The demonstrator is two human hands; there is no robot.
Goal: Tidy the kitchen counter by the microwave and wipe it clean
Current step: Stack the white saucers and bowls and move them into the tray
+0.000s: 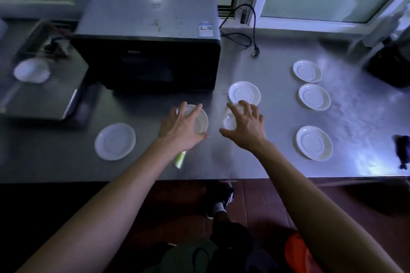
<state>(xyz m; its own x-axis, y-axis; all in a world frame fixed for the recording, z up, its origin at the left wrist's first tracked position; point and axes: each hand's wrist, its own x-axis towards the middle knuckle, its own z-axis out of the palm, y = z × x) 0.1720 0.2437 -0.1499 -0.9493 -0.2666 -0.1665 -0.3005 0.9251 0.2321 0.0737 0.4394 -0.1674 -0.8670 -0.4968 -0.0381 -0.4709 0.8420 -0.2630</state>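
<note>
Several white saucers lie spread over the steel counter (pixel 266 162) in front of and right of the black microwave (pixel 146 51). My left hand (pixel 179 128) hovers with spread fingers over one saucer (pixel 202 121), partly covering it. My right hand (pixel 246 124), fingers also spread, is over another saucer (pixel 229 121) and hides most of it. Just beyond my right fingertips lies a third saucer (pixel 244 93). A pale green scrap (pixel 179 159) sits on the counter under my left wrist. Neither hand visibly grips anything.
One saucer (pixel 115 141) lies to the left, three more (pixel 307 71) (pixel 314 97) (pixel 314 143) to the right. A metal tray (pixel 44 99) with a white bowl (pixel 32 71) stands left of the microwave. Its cord (pixel 250 35) trails behind. Dark objects (pixel 390 66) (pixel 402 150) sit far right.
</note>
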